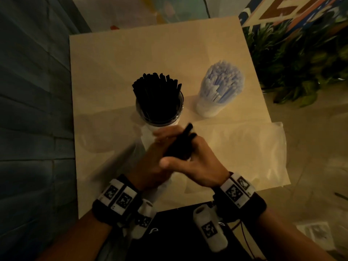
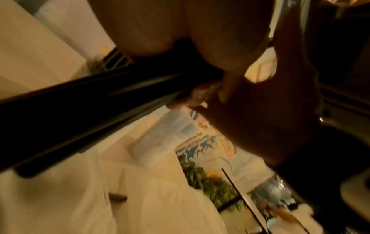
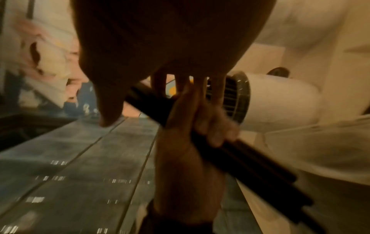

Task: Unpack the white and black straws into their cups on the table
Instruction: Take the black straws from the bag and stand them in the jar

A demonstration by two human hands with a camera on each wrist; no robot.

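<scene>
Both hands are together over the near half of the table (image 1: 113,59). The left hand (image 1: 150,161) grips a small bundle of black straws (image 1: 180,142) with its fingers curled round it; the right hand (image 1: 197,162) closes on the same bundle from the other side, thumb extended. The bundle is tilted, its upper end pointing toward the black-straw cup (image 1: 160,113), which stands just beyond the hands and is already well filled. The white-straw cup (image 1: 216,95) stands to its right, also filled. Empty clear wrapping (image 1: 244,147) lies flat at the right. Judgement: the step is squaring the bundle before insertion. It should be brought upright, ends levelled, then lowered into a gap without tipping the cup
</scene>
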